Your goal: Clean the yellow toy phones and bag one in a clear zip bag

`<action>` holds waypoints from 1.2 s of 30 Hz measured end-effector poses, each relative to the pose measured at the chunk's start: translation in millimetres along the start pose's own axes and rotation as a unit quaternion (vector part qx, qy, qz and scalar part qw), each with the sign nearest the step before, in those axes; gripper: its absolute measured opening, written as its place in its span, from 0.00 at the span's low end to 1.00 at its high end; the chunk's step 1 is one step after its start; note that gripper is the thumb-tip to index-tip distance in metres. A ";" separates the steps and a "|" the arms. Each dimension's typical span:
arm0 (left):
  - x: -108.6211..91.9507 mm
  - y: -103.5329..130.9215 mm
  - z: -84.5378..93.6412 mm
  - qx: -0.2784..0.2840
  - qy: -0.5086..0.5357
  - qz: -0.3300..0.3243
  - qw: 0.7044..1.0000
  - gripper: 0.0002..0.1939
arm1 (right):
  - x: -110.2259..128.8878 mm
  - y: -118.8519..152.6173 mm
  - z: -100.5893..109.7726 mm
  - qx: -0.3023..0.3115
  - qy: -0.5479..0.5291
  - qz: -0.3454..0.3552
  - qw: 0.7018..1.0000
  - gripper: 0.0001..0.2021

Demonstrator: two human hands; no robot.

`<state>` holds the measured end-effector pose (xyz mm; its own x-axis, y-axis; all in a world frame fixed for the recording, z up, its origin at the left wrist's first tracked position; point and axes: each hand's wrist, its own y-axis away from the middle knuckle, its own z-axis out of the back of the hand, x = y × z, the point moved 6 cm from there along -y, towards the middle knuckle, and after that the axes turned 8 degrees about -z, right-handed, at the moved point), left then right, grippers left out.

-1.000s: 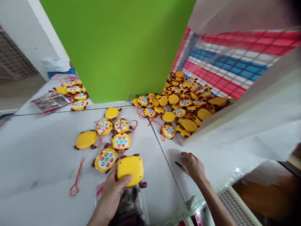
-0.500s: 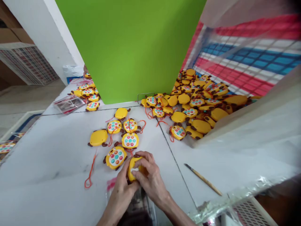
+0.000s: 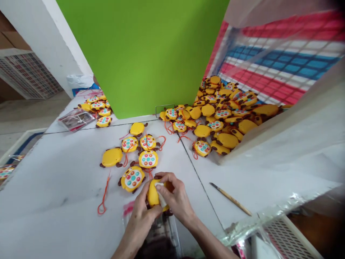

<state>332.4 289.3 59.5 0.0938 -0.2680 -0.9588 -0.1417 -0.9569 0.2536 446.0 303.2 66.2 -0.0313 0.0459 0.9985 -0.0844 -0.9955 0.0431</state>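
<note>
A yellow dog-shaped toy with brown ears is held tilted on edge between both hands above the table. My left hand is closed around its left side. With bent fingers, my right hand pinches a small white pad against the toy's face; whether it is cloth or sponge I cannot tell. Just beyond lie several like toys, among them a face-up toy with coloured buttons and a face-down toy. Orange cord loops lie among and beside them.
A large heap of toys spills from a sack at right. A green board stands behind. A thin wooden-handled tool lies right of my hands; a clear plastic pouch lies under my wrists. More toys lie far left.
The toy has turned slightly in my hands, and more of the white pad shows under my right thumb. The view has shifted a little; the table's other things lie as before.
</note>
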 end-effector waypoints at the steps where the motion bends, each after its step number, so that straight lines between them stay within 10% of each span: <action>1: 2.7 1.9 0.2 -0.005 0.009 0.008 1.000 0.36 | -3.8 -1.8 0.5 -0.008 -0.008 -0.016 1.000 0.07; 5: 18.3 8.0 2.4 0.010 0.057 0.047 0.997 0.38 | -19.5 -12.5 31.2 -0.097 0.055 -0.053 0.992 0.11; 10: 25.6 0.8 12.0 0.037 0.116 0.041 0.992 0.38 | -50.8 9.3 127.6 -0.220 0.251 -0.065 0.941 0.10; 15: 23.5 -6.2 12.0 0.006 0.195 0.070 0.978 0.34 | -68.7 37.3 177.2 -0.198 0.423 -0.041 0.883 0.13; 19: 33.6 -3.5 -4.1 0.008 0.332 0.196 0.923 0.17 | -37.7 36.3 143.4 -0.151 0.301 -0.051 0.940 0.19; 24: 59.7 13.4 -26.0 0.092 0.425 0.276 0.857 0.11 | -13.8 16.0 35.7 0.125 -0.074 -0.078 0.986 0.22; 28: 76.3 16.7 -13.7 0.096 0.339 0.263 0.898 0.14 | -26.3 6.7 4.9 0.142 -0.158 -0.110 0.971 0.18; 36: 40.9 -5.4 28.5 -0.034 0.188 0.053 0.980 0.29 | -37.9 7.9 22.4 0.036 -0.063 -0.103 0.992 0.18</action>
<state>308.9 286.6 15.2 0.4405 -0.3764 -0.8150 -0.1063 -0.9233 0.3690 468.8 291.8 29.4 0.1048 0.2435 0.9642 -0.0044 -0.9694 0.2453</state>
